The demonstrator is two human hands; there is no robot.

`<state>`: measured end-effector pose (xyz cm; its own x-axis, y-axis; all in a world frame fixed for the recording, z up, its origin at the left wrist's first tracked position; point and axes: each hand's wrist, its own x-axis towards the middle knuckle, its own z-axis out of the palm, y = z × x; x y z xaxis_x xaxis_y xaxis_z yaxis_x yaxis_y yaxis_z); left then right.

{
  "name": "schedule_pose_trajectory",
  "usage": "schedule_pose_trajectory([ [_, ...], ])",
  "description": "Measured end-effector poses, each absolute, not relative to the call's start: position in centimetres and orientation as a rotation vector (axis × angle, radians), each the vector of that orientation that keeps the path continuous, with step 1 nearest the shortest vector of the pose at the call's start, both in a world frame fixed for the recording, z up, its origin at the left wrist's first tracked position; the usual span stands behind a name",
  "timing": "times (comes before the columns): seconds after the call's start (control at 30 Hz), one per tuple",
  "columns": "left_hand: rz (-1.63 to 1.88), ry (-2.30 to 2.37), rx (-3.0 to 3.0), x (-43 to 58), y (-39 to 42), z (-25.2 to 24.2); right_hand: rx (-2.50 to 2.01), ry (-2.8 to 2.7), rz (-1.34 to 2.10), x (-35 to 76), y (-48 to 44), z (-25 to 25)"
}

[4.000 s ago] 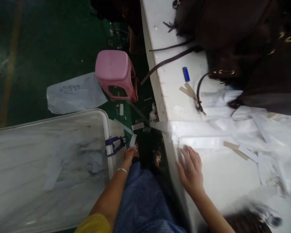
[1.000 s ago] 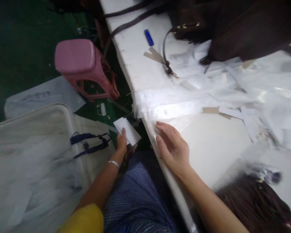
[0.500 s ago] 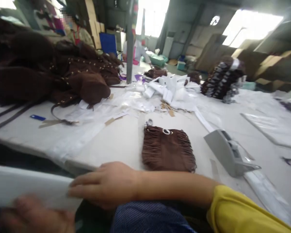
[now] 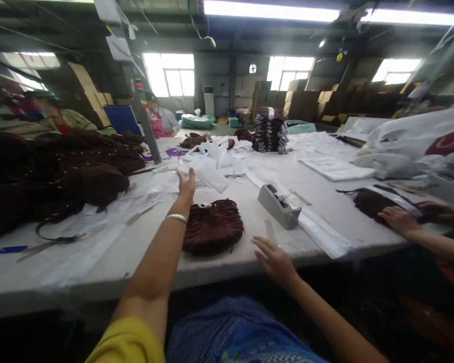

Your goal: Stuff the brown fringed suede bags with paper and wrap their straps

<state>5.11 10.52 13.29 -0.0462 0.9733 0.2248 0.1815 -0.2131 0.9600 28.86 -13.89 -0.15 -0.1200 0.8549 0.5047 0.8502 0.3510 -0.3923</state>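
My left hand [image 4: 187,184] reaches far out over the white table [image 4: 109,262], fingers spread and holding nothing. Just past its fingertips a folded white paper piece [image 4: 213,177] lies by a heap of white paper strips [image 4: 215,154]. Under my left wrist a small brown fringed bag [image 4: 212,230] lies flat. My right hand [image 4: 275,258] hovers at the near table edge, open with fingers apart, close to a strip of tape and right of the bag.
A grey tape dispenser [image 4: 279,204] stands right of the bag. A pile of brown bags [image 4: 60,174] fills the left side, with a blue lighter [image 4: 11,249] near the edge. A co-worker's hands [image 4: 400,220] work on another brown piece at right. Stacked goods [image 4: 269,130] stand at the back.
The view has risen from the floor to the table. My left hand came up from the floor with white paper, stretched over the table, and is now empty. My right hand slid back to the edge.
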Motion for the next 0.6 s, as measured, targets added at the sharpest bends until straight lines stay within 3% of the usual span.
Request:
schedule_pose_trajectory([
  [0.2, 1.195, 1.166, 2.006, 5.5, 2.8, 7.2, -1.382, -2.036, -0.248, 31.7, -14.4, -5.5],
  [0.37, 0.706, 0.986, 2.926, 3.9, -2.1, 1.8, -1.348, -1.955, -0.289, 31.3, -13.9, -6.7],
  [0.6, 0.704, 1.169, 3.032, 4.3, -3.0, -2.9, -1.242, -1.902, -0.168, 31.8, -13.9, -6.1],
])
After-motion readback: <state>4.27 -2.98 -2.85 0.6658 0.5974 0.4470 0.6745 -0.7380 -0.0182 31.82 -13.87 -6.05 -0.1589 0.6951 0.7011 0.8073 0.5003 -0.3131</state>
